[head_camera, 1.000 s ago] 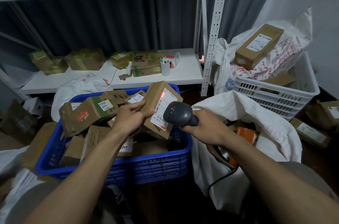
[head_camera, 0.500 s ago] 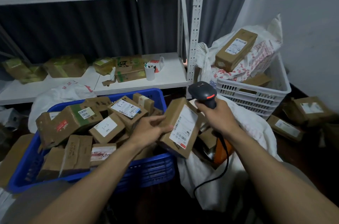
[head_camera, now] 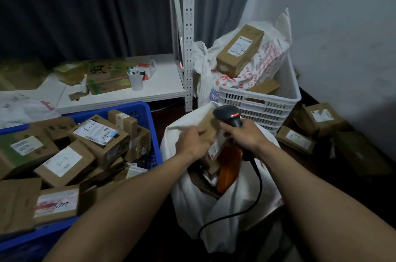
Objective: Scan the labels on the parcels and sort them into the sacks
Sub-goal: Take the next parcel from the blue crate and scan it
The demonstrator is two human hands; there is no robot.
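**A:** Entry one, nearest to us?

**B:** The white sack (head_camera: 192,201). Its mouth is gaping just below our hands.

**A:** And what are we holding over it?

**B:** Our left hand (head_camera: 192,143) is gripping the parcel (head_camera: 212,131), fingers curled over its near edge. The parcel is hanging at the sack's mouth, above an orange packet (head_camera: 228,165) lying inside.

**A:** Entry two?

**B:** Our right hand (head_camera: 246,136) is wrapping its fingers round the handle of the scanner (head_camera: 228,114), which is showing a red light. The cable (head_camera: 258,184) is trailing down across the sack.

**A:** How are we judging the drop is best done?

**B:** We are thinking the parcel should go well inside the mouth before the fingers loosen. The cable should stay clear of the opening, so nothing is sliding off the rim.

**A:** Farther out?

**B:**
- At left, the blue crate (head_camera: 139,107) is carrying the unsorted parcels (head_camera: 99,133).
- Behind the sack, the white crate (head_camera: 263,107) is holding a printed sack (head_camera: 272,55) with a long box (head_camera: 240,51) on top.
- Beyond that, the shelf (head_camera: 162,81) is bearing a white cup (head_camera: 135,80).

**A:** What are we failing to make out?

**B:**
- Our hands are covering most of the parcel's label, so we cannot tell its destination.
- The sack's depth is hidden from us.
- Print everywhere is blurring.
- The floor boxes (head_camera: 296,139) at right are sitting in shadow.
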